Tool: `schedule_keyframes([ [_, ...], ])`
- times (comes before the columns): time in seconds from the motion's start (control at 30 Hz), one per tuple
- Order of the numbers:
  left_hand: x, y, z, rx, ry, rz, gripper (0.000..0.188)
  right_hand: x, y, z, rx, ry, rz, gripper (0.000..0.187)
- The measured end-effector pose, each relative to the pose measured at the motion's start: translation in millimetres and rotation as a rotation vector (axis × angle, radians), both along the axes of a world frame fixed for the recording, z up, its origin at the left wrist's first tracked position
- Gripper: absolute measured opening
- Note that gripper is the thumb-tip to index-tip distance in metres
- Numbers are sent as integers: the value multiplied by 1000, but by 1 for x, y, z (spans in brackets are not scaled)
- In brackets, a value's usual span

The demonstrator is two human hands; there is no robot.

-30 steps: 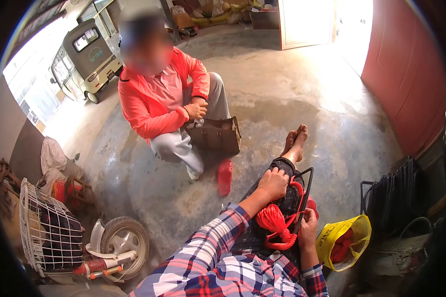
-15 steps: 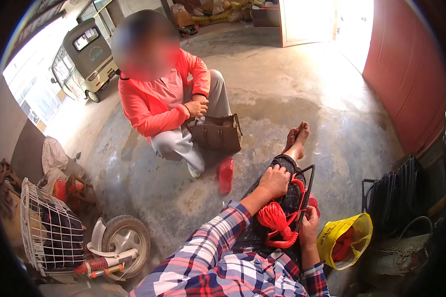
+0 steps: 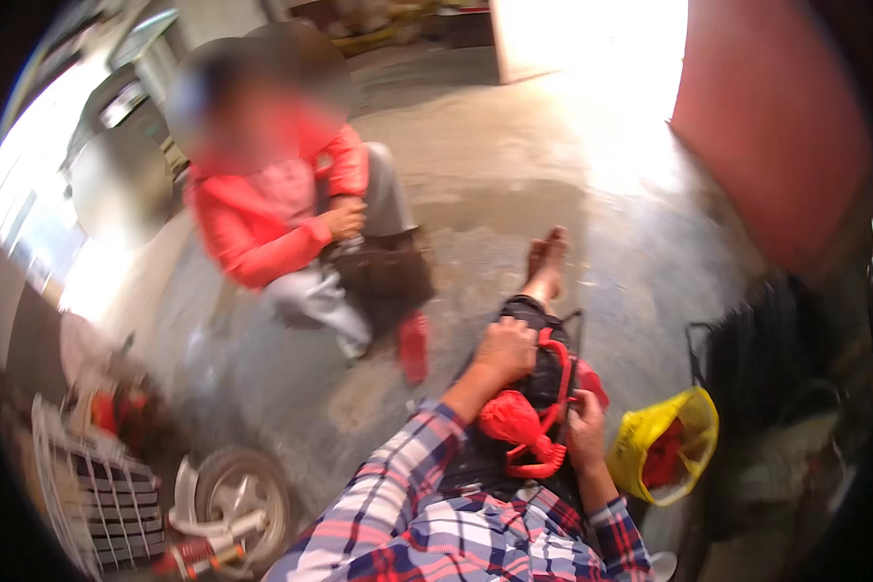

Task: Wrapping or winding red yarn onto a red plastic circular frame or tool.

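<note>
**Red cord bundle lay in the lap between two bare hands**

The red cord bundle [image 3: 507,417] sat on the person's dark trousers [image 3: 470,466], just nearer the body than the left hand [image 3: 506,351] and a little to the left of the right hand [image 3: 585,427]. A red wound length [image 3: 559,361] ran from beside the left hand down alongside a slim black frame [image 3: 574,364], curving in under the bundle. The left hand rested over the leg with its fingers curled; the right hand bent inward at the frame's outer side, near a red lump [image 3: 592,385]. With the picture this blurred, I could not say whether either hand was clamped on the cord or the frame.

Just right of the right forearm stood an open yellow bag [image 3: 630,461] with red material [image 3: 662,461] inside. Across the floor [image 3: 349,407], a person in a coral jacket [image 3: 228,228] crouched behind a brown bag [image 3: 388,276], hands together.
</note>
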State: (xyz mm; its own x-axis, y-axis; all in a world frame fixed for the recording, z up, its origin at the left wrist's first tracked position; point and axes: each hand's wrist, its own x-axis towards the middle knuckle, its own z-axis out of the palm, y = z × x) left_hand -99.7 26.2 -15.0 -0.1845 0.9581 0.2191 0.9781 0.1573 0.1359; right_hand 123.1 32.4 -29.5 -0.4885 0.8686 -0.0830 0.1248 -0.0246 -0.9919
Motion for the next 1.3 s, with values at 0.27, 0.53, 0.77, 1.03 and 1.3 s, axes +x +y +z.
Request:
schedule_keyframes([
  [0.27,3,-11,3,-85,14,31,25,-2,-1,-46,7,56,1,21],
  [0.53,2,-10,2,-91,15,38,27,0,-1,-46,-64,103,3,20],
  [0.77,5,0,-1,-111,8,41,26,4,4,-30,-175,182,24,20],
  [1.03,1,-9,-1,-100,-21,66,25,0,4,-36,-183,225,56,19],
  [1.3,1,-8,0,-88,-5,55,25,0,3,-24,-186,220,69,17],
])
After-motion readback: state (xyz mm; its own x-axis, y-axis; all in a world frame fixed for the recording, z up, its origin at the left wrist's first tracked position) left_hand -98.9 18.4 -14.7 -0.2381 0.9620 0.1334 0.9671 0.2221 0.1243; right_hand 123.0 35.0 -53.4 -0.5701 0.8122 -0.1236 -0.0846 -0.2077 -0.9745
